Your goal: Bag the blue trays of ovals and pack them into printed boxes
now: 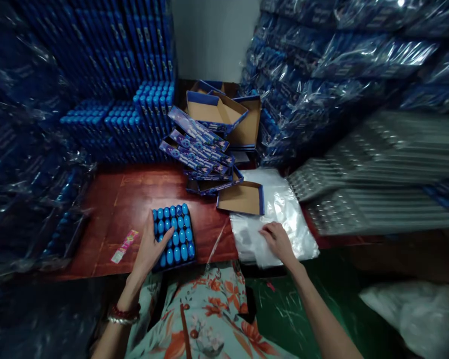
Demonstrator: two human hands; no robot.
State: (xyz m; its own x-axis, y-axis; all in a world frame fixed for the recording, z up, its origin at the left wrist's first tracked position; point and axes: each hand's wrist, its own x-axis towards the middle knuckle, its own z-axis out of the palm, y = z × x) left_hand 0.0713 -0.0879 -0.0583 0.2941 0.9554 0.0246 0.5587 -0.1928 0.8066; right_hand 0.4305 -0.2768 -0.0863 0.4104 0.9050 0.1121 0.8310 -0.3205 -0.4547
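My left hand (149, 245) grips the left side of a shallow tray (195, 249) filled with rows of shiny blue egg-shaped pieces (175, 238). Its thumb lies over the pieces and its fingers go down the outer side. The tray rests at the front edge of the table. Over on the right, my right hand (277, 240) has its fingers curled and pinched on the top of a pile of clear plastic bags (295, 214). Its fingertips seem to hold the film of one bag, partly hidden by the hand. A small pink printed strip (124, 246) lies left of my left hand.
Empty cardboard trays (241, 199) and printed blue boxes (198, 149) are heaped at the table's back. Stacked blue egg trays (123, 119) rise at the left, film-wrapped packs (322, 65) at the right. Grey moulded trays (359, 209) jut in beside the bags on the red-brown table (108, 199).
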